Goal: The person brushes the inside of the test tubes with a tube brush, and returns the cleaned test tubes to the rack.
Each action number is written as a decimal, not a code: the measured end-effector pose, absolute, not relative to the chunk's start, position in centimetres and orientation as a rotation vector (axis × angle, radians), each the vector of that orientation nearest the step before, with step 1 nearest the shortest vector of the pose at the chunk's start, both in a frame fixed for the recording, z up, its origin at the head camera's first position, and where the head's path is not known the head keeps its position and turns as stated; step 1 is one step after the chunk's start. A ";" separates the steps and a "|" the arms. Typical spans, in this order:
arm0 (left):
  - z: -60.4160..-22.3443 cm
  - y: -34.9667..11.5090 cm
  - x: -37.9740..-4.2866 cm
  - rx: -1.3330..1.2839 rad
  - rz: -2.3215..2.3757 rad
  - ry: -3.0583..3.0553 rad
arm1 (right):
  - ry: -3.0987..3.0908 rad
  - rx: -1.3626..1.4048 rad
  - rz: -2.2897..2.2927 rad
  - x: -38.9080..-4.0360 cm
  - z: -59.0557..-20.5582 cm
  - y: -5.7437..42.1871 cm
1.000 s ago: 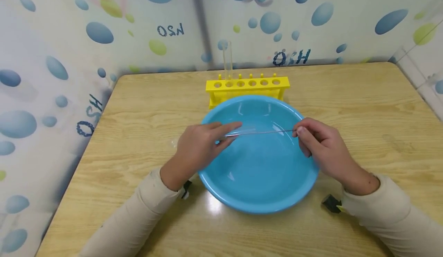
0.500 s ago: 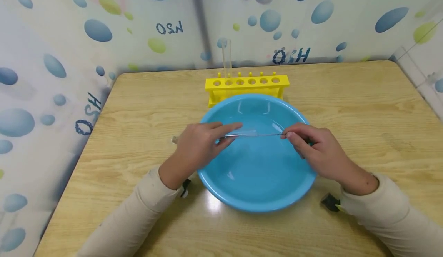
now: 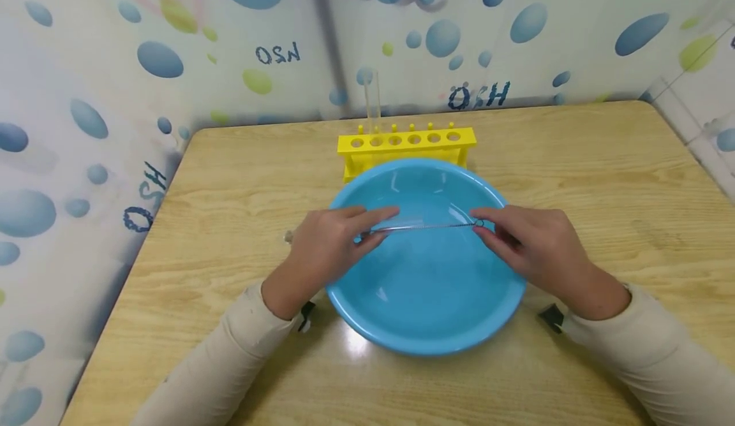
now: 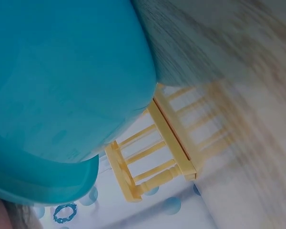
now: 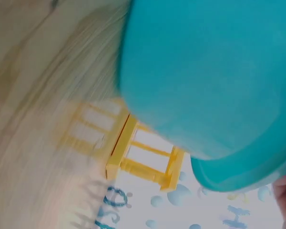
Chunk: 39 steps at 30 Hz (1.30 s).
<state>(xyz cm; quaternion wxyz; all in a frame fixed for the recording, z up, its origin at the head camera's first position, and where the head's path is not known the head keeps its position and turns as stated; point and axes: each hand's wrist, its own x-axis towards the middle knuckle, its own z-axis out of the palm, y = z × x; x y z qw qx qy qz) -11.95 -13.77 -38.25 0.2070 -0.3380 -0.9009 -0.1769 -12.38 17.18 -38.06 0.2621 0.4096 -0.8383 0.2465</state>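
Over the blue basin, my left hand grips a clear glass test tube held nearly level. Its far end shows beyond the back of this hand, with something pale brown there. A twisted-wire test tube brush runs out of the tube's mouth to the right. My right hand has thumb and forefinger on either side of the wire loop at the brush's end. In the wrist views the basin's outer wall hides most of both hands.
Behind the basin stands a yellow test tube rack, with one upright empty-looking test tube in it. The wooden table backs onto a patterned wall. A dark wrist device sits under the right cuff.
My right hand has moved left, sliding the brush deeper into the tube, and its fingers have now parted around the loop. The left hand stays almost still.
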 end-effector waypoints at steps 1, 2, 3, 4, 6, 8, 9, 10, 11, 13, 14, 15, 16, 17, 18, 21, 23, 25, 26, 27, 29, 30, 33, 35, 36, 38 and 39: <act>-38.3 -13.8 -11.9 -0.944 -0.492 -2.512 | -2.225 1.127 0.619 -12.4 -38.1 17.2; -38.3 -13.8 -11.9 -0.944 -0.492 -2.514 | -2.193 1.142 0.584 -12.5 -38.1 17.3; -38.3 -13.8 -11.8 -0.945 -0.491 -2.516 | -2.173 1.151 0.558 -12.5 -38.2 17.3; -38.2 -13.8 -11.8 -0.944 -0.492 -2.518 | -2.159 1.156 0.543 -12.5 -38.2 17.4; -38.2 -13.8 -11.8 -0.939 -0.490 -2.525 | -2.142 1.161 0.536 -12.5 -38.2 17.4; -38.1 -13.8 -11.8 -0.935 -0.489 -2.538 | -2.148 1.166 0.546 -12.5 -38.2 17.4; -38.1 -13.7 -11.7 -0.935 -0.488 -2.545 | -2.151 1.176 0.560 -12.5 -38.3 17.3; -38.2 -13.8 -11.7 -0.937 -0.487 -2.551 | -2.156 1.186 0.583 -12.5 -38.3 17.3; -38.2 -13.8 -11.7 -0.939 -0.487 -2.557 | -2.179 1.195 0.608 -12.4 -38.3 17.2; -38.2 -13.8 -11.7 -0.945 -0.489 -2.560 | -2.258 1.199 0.697 -12.2 -38.1 17.1; -38.2 -13.8 -11.7 -0.948 -0.491 -2.558 | -2.312 1.191 0.763 -12.1 -38.0 17.0; -38.2 -13.8 -11.7 -0.950 -0.486 -2.555 | -2.370 1.178 0.840 -12.0 -37.8 17.0; -38.2 -13.8 -11.7 -0.955 -0.484 -2.550 | -2.432 1.155 0.924 -11.8 -37.6 17.0; -38.2 -13.8 -11.8 -0.958 -0.479 -2.546 | -2.498 1.124 1.012 -11.7 -37.4 17.1; -38.2 -13.8 -11.8 -0.963 -0.475 -2.541 | -2.556 1.093 1.107 -11.6 -37.1 17.1; -38.3 -13.9 -11.8 -0.988 -0.457 -2.527 | -2.699 0.998 1.376 -11.4 -36.5 17.2; -38.3 -13.9 -11.8 -1.006 -0.455 -2.518 | -2.758 0.945 1.489 -11.4 -36.3 17.3; -38.2 -13.8 -11.8 -1.012 -0.465 -2.509 | -2.760 0.929 1.498 -11.4 -36.3 17.3; -38.2 -13.8 -11.8 -1.012 -0.472 -2.508 | -2.735 0.948 1.446 -11.4 -36.4 17.3; -38.1 -13.8 -11.9 -1.009 -0.478 -2.507 | -2.699 0.985 1.349 -11.4 -36.5 17.3; -38.1 -13.8 -11.9 -1.000 -0.492 -2.511 | -2.560 1.100 1.081 -11.6 -36.8 17.3; -38.1 -13.8 -12.0 -0.994 -0.497 -2.515 | -2.472 1.145 0.940 -11.7 -37.0 17.2; -38.2 -13.8 -11.9 -0.982 -0.509 -2.530 | -2.216 1.233 0.617 -11.9 -37.2 17.2; -38.2 -13.8 -11.9 -0.971 -0.527 -2.535 | -2.116 1.252 0.530 -11.9 -37.3 17.1; -38.2 -13.8 -12.0 -0.966 -0.531 -2.535 | -2.112 1.243 0.519 -11.8 -37.2 17.1; -38.3 -13.8 -11.8 -0.955 -0.531 -2.543 | -2.201 1.218 0.635 -11.5 -37.3 17.0; -38.4 -13.8 -11.7 -0.957 -0.523 -2.544 | -2.290 1.196 0.754 -11.4 -37.2 16.9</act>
